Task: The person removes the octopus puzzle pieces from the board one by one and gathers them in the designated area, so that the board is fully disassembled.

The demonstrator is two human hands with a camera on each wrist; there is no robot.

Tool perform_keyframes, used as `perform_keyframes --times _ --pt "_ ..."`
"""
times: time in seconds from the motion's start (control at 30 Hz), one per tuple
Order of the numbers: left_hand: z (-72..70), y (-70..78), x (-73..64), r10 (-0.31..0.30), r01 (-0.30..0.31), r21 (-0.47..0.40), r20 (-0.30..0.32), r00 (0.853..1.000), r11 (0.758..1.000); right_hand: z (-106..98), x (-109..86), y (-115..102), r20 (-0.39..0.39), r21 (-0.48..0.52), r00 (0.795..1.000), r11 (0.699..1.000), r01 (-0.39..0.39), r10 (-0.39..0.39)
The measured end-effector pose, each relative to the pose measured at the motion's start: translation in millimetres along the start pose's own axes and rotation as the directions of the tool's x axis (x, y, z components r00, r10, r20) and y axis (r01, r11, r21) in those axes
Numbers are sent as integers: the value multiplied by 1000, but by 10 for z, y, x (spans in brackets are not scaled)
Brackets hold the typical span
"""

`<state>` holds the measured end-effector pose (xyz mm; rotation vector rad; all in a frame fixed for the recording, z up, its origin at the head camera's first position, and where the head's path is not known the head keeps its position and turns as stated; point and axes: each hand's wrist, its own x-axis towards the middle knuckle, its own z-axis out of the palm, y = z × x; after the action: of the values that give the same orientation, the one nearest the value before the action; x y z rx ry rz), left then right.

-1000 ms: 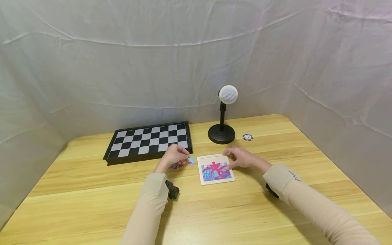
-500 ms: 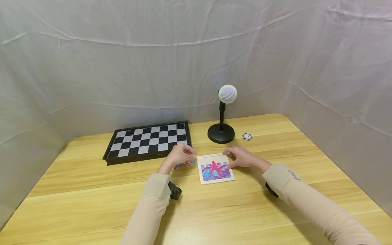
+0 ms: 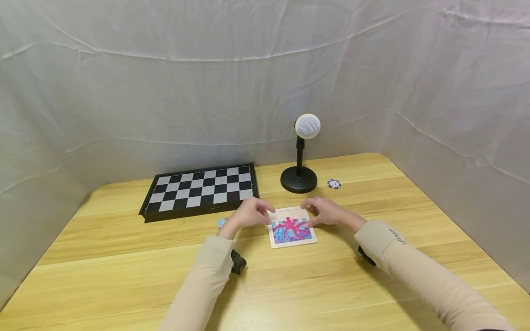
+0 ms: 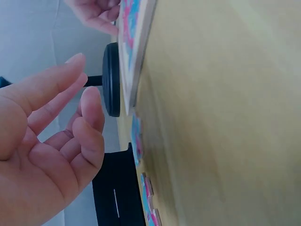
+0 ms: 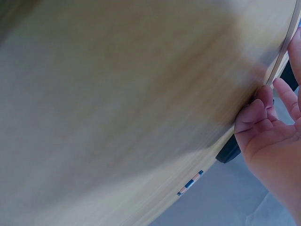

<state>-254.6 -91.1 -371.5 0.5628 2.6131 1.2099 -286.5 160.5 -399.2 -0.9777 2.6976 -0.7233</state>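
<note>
An octopus jigsaw puzzle (image 3: 291,232), pink on blue, lies in a pale square frame with a bare wooden strip along its far side. My right hand (image 3: 327,214) holds the frame at its far right corner, thumb on the right side and forefinger at the far edge. My left hand (image 3: 251,213) is at the frame's left edge, fingers bent; the left wrist view shows nothing between thumb and fingers. Loose puzzle pieces (image 4: 137,136) lie on the table beside the frame. In the head view one blue piece (image 3: 222,223) shows behind the left wrist, the others hidden by the hand.
A black-and-white chessboard (image 3: 203,191) lies at the back left. Behind the puzzle stands a white round-headed microphone (image 3: 308,126) on a black base (image 3: 299,180). Right of the base lies a poker chip (image 3: 334,184). Pale cloth (image 3: 165,101) hangs around the wooden table (image 3: 290,289).
My left hand has moved right, from over the loose pieces to the frame's left edge, uncovering a blue piece behind it. The right hand has stayed at the frame's corner.
</note>
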Motion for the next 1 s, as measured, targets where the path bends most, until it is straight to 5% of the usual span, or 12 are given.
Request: perform_keyframes --times 0.43,1.0 --pt "106 4 54 -34 20 139 103 994 990 0 2 -10 -1 -2 1000 1000 -6 6" --pt "197 77 107 -89 55 249 125 988 967 -8 2 -19 4 4 1000 1000 -17 17"
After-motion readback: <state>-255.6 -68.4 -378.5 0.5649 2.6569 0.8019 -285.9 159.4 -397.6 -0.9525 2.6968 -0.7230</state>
